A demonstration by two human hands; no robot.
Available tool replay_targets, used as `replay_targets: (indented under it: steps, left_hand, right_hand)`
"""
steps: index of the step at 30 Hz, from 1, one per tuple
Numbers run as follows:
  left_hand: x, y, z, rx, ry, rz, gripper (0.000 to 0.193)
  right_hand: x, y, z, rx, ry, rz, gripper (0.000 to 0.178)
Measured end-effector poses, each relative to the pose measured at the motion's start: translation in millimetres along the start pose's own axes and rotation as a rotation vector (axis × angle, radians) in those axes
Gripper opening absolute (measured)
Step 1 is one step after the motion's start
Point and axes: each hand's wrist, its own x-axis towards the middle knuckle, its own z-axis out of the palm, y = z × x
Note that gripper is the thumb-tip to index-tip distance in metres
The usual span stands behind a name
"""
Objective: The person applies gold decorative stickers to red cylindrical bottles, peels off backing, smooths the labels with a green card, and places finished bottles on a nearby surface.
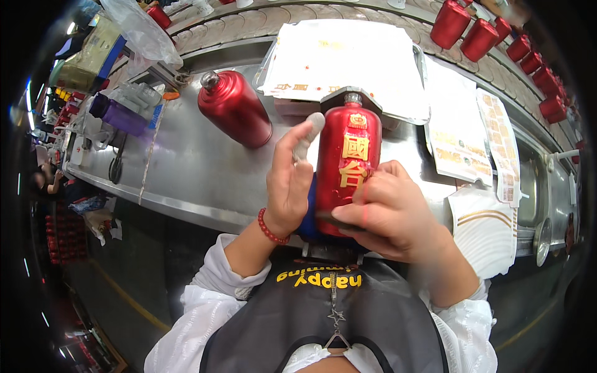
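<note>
A red bottle [336, 133] with raised gold characters and a clear stopper lies tilted in front of me, its neck pointing away. Its neck end is by a dark angular rest [373, 99], and something blue shows under its left side. My left hand [290, 177] is at the bottle's left side, fingers stretched out, with pale covers on some fingertips. My right hand [392, 208] is closed at the bottle's lower right, thumb and fingers bent together over its front. Whatever those fingers pinch is too small or hidden to name. A second red bottle [239, 112] stands to the left.
White sheets with gold printed pieces lie in a stack [342, 59] behind the bottle, and more sheets [460, 143] lie to the right. A purple drinking bottle [121, 116] rests at the left of the metal bench [193, 165]. Red bottles [479, 40] line the conveyor [249, 25] behind.
</note>
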Motion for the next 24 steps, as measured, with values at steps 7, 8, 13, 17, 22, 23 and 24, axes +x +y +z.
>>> replay_targets:
  steps: [7,8,13,17,22,23,24]
  left_hand:
    - [-6,11,-13,0.645,-0.298,0.332,0.066]
    - [-8,10,-12,0.631,-0.293,0.298,0.067]
    - [8,17,-16,0.758,-0.361,0.432,0.064]
    - [39,11,-22,0.797,-0.405,0.43,0.061]
    - [61,9,-29,0.842,-0.474,0.494,0.065]
    - [64,10,-28,0.865,-0.485,0.529,0.065]
    - [65,12,-27,0.885,-0.497,0.562,0.065]
  right_hand:
    - [-41,13,46,0.568,0.615,0.829,0.019]
    - [-46,16,50,0.615,0.659,0.867,0.02]
    - [-51,19,53,0.652,0.7,0.856,0.02]
    - [-50,20,53,0.605,0.683,0.848,0.02]
    - [-53,23,55,0.576,0.632,0.853,0.022]
    - [-55,24,56,0.577,0.634,0.847,0.022]
    - [-58,26,57,0.577,0.637,0.845,0.022]
